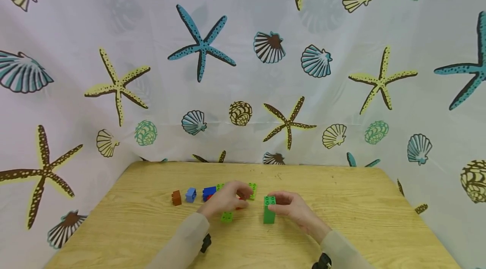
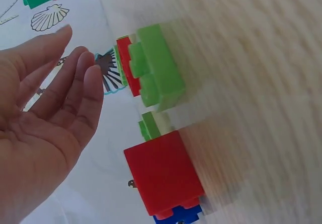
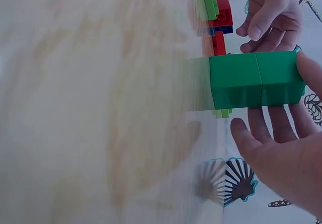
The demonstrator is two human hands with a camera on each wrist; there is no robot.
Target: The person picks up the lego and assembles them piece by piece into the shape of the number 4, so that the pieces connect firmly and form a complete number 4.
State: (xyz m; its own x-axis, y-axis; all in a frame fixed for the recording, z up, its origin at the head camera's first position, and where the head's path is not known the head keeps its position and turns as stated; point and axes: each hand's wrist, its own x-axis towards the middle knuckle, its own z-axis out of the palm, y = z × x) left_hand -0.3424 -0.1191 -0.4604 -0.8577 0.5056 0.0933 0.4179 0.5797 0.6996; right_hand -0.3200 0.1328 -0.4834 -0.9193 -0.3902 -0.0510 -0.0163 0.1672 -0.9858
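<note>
Two green bricks, one upon the other, form an upright stack [image 1: 269, 215] standing on the table. My right hand [image 1: 298, 213] holds the upper part of this green stack [image 3: 236, 80], its thumb and fingers on different sides. To the left, my left hand [image 1: 227, 197] hovers over the loose bricks with bent fingers and nothing in its grasp. Near it lie a lime green brick [image 2: 163, 65] and a red brick [image 2: 163, 173]. The left hand hides part of this group in the head view, where another lime green brick [image 1: 252, 190] shows behind it.
Left of the hands are a dark blue brick [image 1: 209, 193], a light blue brick [image 1: 191, 195] and a brown brick [image 1: 176, 197]. The wooden table [image 1: 341, 189] reaches back to a white curtain [image 1: 235, 87] printed with shells and starfish.
</note>
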